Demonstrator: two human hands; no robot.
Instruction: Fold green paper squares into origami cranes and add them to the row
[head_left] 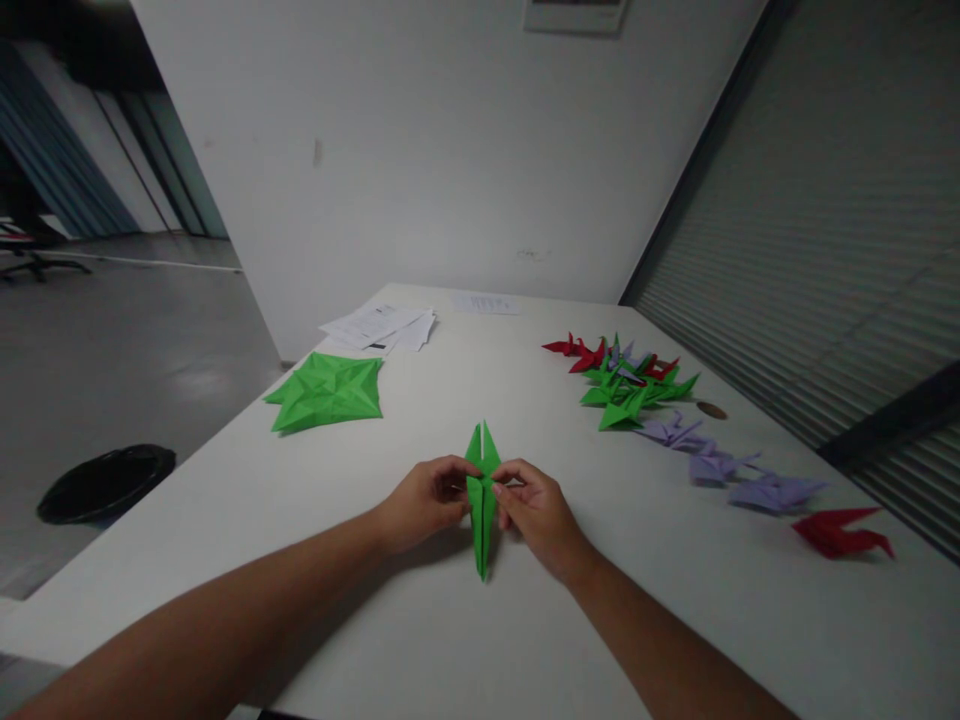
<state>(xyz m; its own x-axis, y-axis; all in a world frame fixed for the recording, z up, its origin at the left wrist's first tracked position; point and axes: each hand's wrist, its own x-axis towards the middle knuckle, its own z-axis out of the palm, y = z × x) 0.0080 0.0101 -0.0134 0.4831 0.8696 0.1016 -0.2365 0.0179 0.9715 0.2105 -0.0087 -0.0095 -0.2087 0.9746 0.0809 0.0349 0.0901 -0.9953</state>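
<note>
Blue curtain (pixel 56 160) hangs far L on my feed, w/ a dark wheeled chair (pixel 34 264) on the floor in front. Next, a black-lined bin (pixel 75 514) stands by the L side of the white table (pixel 420 640). Near that edge I've got creased green sheets (pixel 330 392), lying flat, & just behind them loose printed papers (pixel 375 325), overlapping. Mid-table, near side: L hand (pixel 424 502), fingers curled in, pinching the L edge of a folded green piece (pixel 482 520) approx. halfway along. It's long & narrow, two points facing away, one long tip facing the cam; can't quite tell if that tip touches the table. R hand (pixel 536 510) has it from the opp. side, index & thumb closed at its R edge. Further R, a pile (pixel 630 380) of red, green & purple folded pcs sits well apart from both hands, a brown disc (pixel 712 410) just beside it. Then purple cranes (pixel 776 491) in a row, then one red crane (pixel 832 533). Blinds (pixel 825 230) run along the far R.
</note>
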